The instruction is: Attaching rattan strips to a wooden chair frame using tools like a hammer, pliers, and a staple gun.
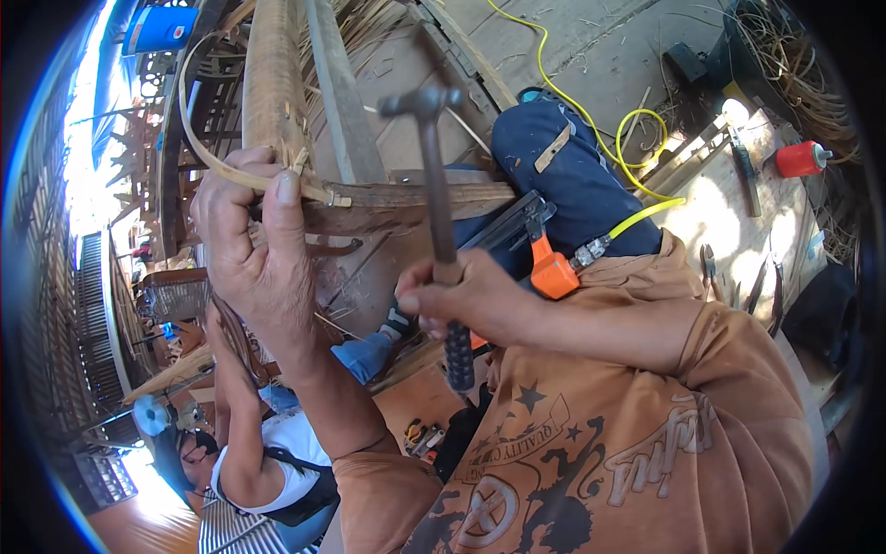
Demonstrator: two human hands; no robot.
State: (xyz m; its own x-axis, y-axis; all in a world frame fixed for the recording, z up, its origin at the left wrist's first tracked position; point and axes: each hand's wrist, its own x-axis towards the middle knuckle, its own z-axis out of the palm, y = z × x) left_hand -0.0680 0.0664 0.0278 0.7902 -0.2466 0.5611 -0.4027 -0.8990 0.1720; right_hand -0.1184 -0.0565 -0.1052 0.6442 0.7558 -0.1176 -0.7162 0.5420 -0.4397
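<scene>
My left hand (251,235) is closed around the corner of a wooden frame (378,198), with the thumb pressing a thin pale cane strip (198,138) against it. The strip curves up and away from the hand, and its cut end lies on the wood just past the thumb. My right hand (471,295) grips a hammer (437,185) by its handle. The hammer stands upright in the picture, its slightly blurred head raised above the frame and apart from it. Below the fist shows the dark, textured end of the handle.
An orange air tool (554,274) on a yellow hose (637,217) lies by my leg. On the right, a worktable (711,212) holds a red bottle (801,159), another hammer (744,171) and pliers (708,268). A person in a white top (268,471) sits at lower left.
</scene>
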